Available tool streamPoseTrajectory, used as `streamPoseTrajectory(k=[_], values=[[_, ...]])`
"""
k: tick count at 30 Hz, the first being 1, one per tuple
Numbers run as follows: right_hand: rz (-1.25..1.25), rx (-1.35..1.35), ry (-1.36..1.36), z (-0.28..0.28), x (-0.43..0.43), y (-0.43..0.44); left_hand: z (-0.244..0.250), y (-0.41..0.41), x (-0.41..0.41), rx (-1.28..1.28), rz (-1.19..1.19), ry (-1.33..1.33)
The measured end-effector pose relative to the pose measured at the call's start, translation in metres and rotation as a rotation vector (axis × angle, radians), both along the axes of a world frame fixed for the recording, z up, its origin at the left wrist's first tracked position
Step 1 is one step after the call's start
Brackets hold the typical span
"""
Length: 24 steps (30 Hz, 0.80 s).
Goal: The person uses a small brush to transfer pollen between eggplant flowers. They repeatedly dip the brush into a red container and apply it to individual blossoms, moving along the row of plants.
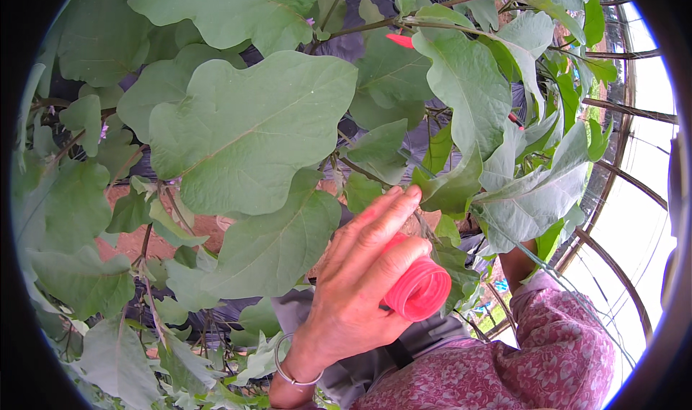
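My left hand (362,280), with a metal bangle (294,375) at the wrist, holds a small pinkish-red plastic container (419,291). The container's threaded round mouth is uncapped and faces up towards me. My index finger and thumb wrap around it, while other fingers stretch out to the edge of a curled green leaf (454,188); whether they touch it I cannot tell. My right forearm (517,264) reaches in among the leaves at the right, and the right hand is hidden behind them. Broad lobed leaves (254,129) of what look like eggplant plants fill the view before me.
Small purple flowers (104,131) show between stems. A bright red tip (400,40) and a red-and-dark object (515,120) poke out among leaves. Dark plastic sheeting (346,47) covers ground below, with bare soil (208,229) beside it. A thin string (546,266) crosses near my sleeve; curved frame poles (616,180) stand right.
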State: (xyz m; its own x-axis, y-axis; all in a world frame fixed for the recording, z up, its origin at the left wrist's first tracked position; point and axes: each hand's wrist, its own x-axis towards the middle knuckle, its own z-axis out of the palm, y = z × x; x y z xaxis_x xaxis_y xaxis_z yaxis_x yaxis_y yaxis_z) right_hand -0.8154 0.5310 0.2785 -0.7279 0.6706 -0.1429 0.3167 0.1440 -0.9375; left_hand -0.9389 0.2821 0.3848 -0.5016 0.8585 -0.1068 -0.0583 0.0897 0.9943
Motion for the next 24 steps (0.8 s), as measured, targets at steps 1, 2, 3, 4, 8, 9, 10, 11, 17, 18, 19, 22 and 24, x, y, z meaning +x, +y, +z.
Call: streamPoseTrajectory(k=[1,2,3,4,8,9,10,11,17,18,19,22,24], values=[[0.0,0.005,-0.005,0.001,-0.001,0.0,0.0,0.001,-0.001,0.008,-0.003,-0.005],[-0.007,0.013,-0.011,0.003,-0.001,0.001,-0.001,0.003,-0.002,0.017,-0.007,-0.011],[-0.006,0.006,-0.006,0.0,-0.003,0.0,-0.002,0.003,-0.001,0.012,-0.005,-0.006],[0.001,-0.003,-0.001,-0.003,-0.007,0.0,-0.002,0.003,-0.001,0.004,0.001,0.003],[0.007,-0.03,0.014,-0.016,-0.02,-0.007,0.0,0.004,-0.002,-0.024,0.009,0.029],[0.016,-0.031,0.019,-0.019,-0.027,-0.008,0.002,0.005,-0.003,-0.029,0.01,0.034],[0.005,-0.019,0.014,-0.017,-0.029,-0.007,0.006,0.009,-0.004,-0.024,0.002,0.03],[-0.001,-0.01,0.007,-0.015,-0.032,-0.004,0.011,0.013,-0.006,-0.021,-0.006,0.026],[-0.021,-0.012,0.037,-0.038,-0.065,-0.006,0.017,0.013,0.004,-0.055,-0.08,0.099],[-0.008,-0.042,0.064,-0.055,-0.08,-0.016,0.017,0.009,0.008,-0.099,-0.072,0.129],[-0.014,-0.023,0.05,-0.057,-0.085,-0.013,0.018,0.013,0.008,-0.089,-0.081,0.12],[-0.013,-0.016,0.049,-0.076,-0.105,-0.022,0.019,0.014,0.01,-0.117,-0.077,0.131],[-0.007,0.015,0.035,-0.085,-0.116,-0.023,0.021,0.015,0.012,-0.111,-0.063,0.115]])
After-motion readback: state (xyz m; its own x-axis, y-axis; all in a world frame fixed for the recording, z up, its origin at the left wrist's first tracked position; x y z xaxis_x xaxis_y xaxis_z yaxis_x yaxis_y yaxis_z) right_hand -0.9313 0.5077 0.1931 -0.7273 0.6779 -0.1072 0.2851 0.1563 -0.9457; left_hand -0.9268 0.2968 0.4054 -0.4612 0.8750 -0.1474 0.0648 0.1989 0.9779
